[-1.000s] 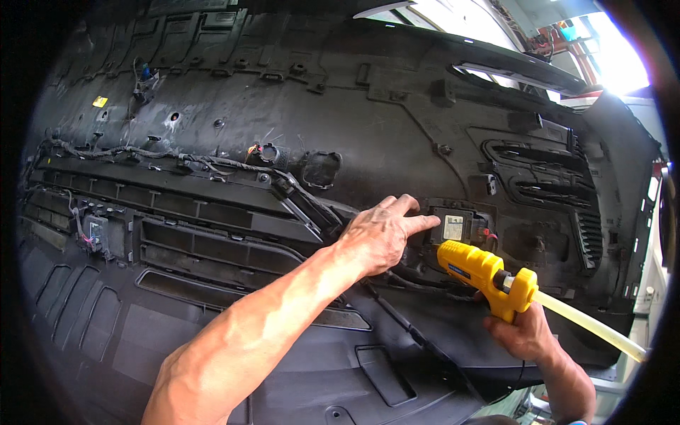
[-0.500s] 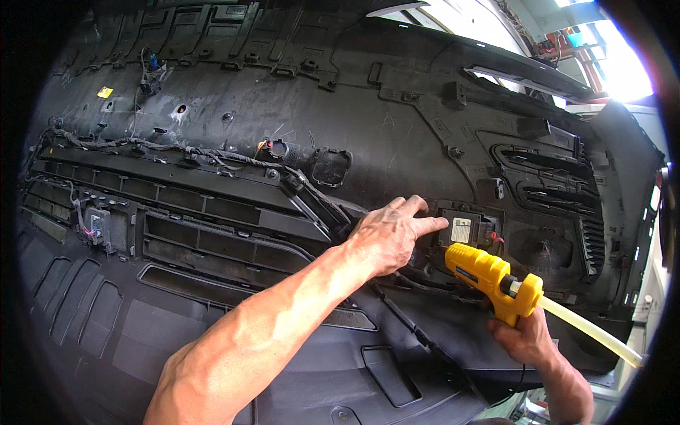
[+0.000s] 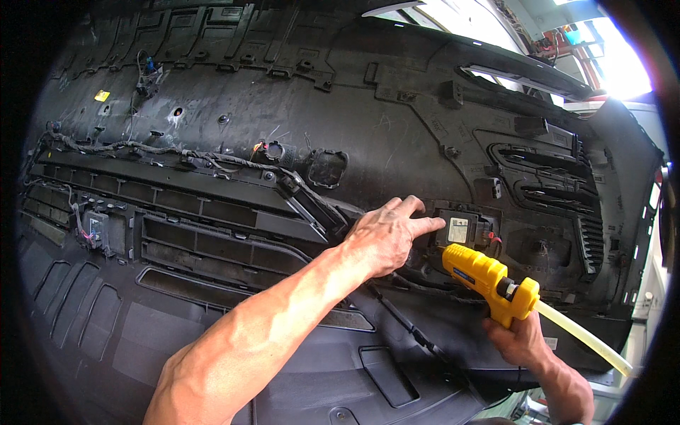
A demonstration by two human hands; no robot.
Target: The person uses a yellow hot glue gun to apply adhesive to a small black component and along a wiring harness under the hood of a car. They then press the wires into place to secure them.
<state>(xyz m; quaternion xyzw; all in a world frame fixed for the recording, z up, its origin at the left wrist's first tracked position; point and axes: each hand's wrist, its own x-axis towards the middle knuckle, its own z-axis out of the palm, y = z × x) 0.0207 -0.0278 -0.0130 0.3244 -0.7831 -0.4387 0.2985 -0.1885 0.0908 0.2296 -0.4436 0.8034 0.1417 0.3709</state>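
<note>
Tipping a little more steeply, the translucent glue stick (image 3: 581,338) at the back of our yellow glue gun (image 3: 476,267) now slopes further down than it did a second ago, while the gun's front end has stayed at the lower left corner of the black module (image 3: 472,228). That module, with its pale label (image 3: 458,230), sits to the right of our left hand (image 3: 386,237) on the large black panel (image 3: 382,152). We take so small a change to mean the work is still at this one corner, with only the gun's angle adjusted. Our right hand (image 3: 516,340) is wrapped around the gun's grip; we cannot tell how far its trigger is pressed. Our left hand's fingers are spread, gripping nothing we can see, the nearest fingertip at the module's left edge; whether it presses there we cannot tell. Any glue is too small to make out.
</note>
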